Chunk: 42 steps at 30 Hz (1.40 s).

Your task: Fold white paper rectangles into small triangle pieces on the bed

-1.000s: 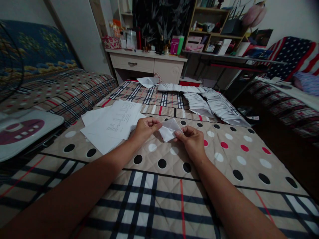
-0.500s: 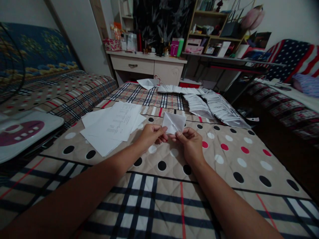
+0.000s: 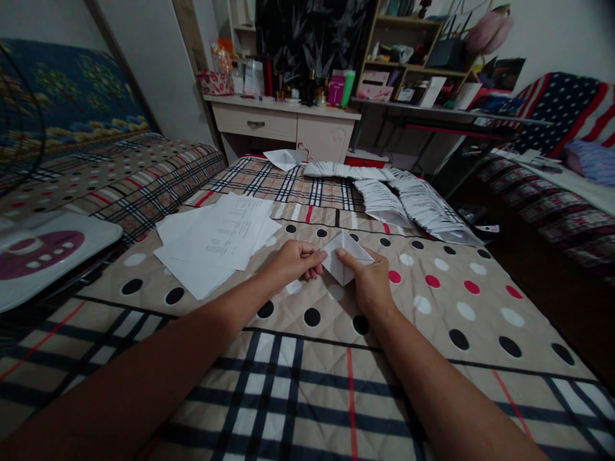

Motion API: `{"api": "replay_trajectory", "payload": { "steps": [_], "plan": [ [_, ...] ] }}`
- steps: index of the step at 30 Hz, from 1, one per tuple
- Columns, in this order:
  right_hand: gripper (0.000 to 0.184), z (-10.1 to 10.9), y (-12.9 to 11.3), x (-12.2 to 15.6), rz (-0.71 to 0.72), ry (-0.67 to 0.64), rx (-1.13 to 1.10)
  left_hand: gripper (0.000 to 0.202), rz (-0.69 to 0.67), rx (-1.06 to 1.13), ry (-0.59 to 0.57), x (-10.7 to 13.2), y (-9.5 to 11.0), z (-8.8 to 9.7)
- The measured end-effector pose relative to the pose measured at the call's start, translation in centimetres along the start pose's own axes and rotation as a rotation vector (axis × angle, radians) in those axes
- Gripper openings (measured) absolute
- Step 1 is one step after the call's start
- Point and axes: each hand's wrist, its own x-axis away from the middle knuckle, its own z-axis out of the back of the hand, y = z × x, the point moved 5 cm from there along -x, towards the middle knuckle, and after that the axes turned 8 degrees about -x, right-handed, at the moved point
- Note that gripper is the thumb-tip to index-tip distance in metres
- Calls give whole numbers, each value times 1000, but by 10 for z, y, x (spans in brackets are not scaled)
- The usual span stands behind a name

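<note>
Over the dotted quilt of the bed (image 3: pixel 432 320), both my hands hold a small folded white paper (image 3: pixel 344 259). My left hand (image 3: pixel 293 262) pinches its left corner with curled fingers. My right hand (image 3: pixel 368 278) grips it from the right and underneath, thumb laid on its top face. The paper has a pointed, partly opened shape with creases. A loose stack of white sheets (image 3: pixel 216 240), some printed, lies on the quilt just left of my left hand.
Rows of finished folded papers (image 3: pixel 408 198) lie fanned across the far right of the bed, with one larger folded piece (image 3: pixel 286 158) at the far edge. A white board (image 3: pixel 43 253) sits at left. A cluttered dresser (image 3: pixel 283 121) and shelves stand behind.
The folded paper was raised upright between my fingers half a second ago; now it is lowered and turned flatter, with my right hand shifted under it.
</note>
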Motion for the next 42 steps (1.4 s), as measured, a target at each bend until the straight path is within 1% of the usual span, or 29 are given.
{"api": "replay_trajectory", "payload": {
  "steps": [2, 4, 6, 8, 10, 13, 14, 15, 16, 17, 19, 20, 21, 22, 24, 25, 26, 27, 29, 31, 33, 35, 37, 39, 40, 42],
  "plan": [
    [28, 2, -1, 0, 26, 22, -3, 35, 10, 35, 20, 1, 0, -1],
    [28, 2, -1, 1, 45, 37, -18, 33, 18, 62, 64, 2, 3, -1],
    [28, 1, -1, 2, 51, 42, -19, 33, 18, 75, 111, 4, 6, -1],
    [29, -1, 0, 3, 43, 33, -32, 34, 9, 75, 131, 4, 8, 0],
    [34, -2, 1, 2, 23, 21, -106, 36, 11, 66, 123, 3, 8, 2],
    [50, -1, 2, -2, -7, -27, -234, 38, 60, 54, 105, 1, 5, 10],
    [50, 0, 1, -4, 2, -41, -240, 39, 87, 53, 105, 0, 3, 14],
    [45, 1, -1, -5, 32, -59, -217, 39, 113, 55, 100, 0, 2, 16],
    [38, 2, -4, -7, 78, -84, -169, 38, 133, 60, 96, 0, 1, 18],
    [39, 2, -8, -7, 137, -112, -102, 37, 145, 68, 86, 0, 0, 20],
    [53, -1, -15, -6, 257, -193, 49, 35, 158, 78, 32, 0, 1, 20],
    [57, -4, -17, -5, 299, -240, 109, 34, 162, 80, -15, 1, 1, 19],
    [57, -7, -19, -3, 324, -280, 147, 34, 165, 79, -72, 2, 2, 17],
    [53, -10, -20, -1, 334, -310, 165, 35, 170, 78, -139, 3, 2, 15],
    [36, -13, -20, 1, 312, -335, 148, 34, 194, 78, -265, 6, 2, 9],
    [26, -13, -20, 1, 286, -333, 126, 32, 211, 87, -302, 8, 1, 7],
    [18, -13, -19, 1, 258, -323, 105, 28, 235, 98, -307, 9, 1, 6],
    [14, -13, -18, 1, 228, -306, 92, 24, 263, 99, -287, 9, 0, 6],
    [15, -10, -16, 0, 175, -253, 83, 17, 299, 69, -190, 7, -3, 8],
    [18, -7, -13, -2, 115, -206, 85, 15, 284, -11, -84, 4, -4, 11],
    [21, -5, -10, -3, 41, -179, 83, 16, 226, -41, 13, 0, -4, 15],
    [24, -4, -5, -5, -36, -177, 83, 19, 156, 47, 132, -4, -4, 21],
    [28, -4, -2, -6, -99, -184, 90, 26, 93, 197, 212, -5, -4, 28],
    [31, -4, 0, -7, -138, -194, 104, 36, 34, 281, 215, -6, -3, 31],
    [31, -4, 1, -7, -149, -201, 114, 40, 13, 280, 193, -6, -3, 30],
    [30, -3, 1, -8, -158, -214, 133, 39, -13, 214, 155, -6, -3, 28]
  ]
}}
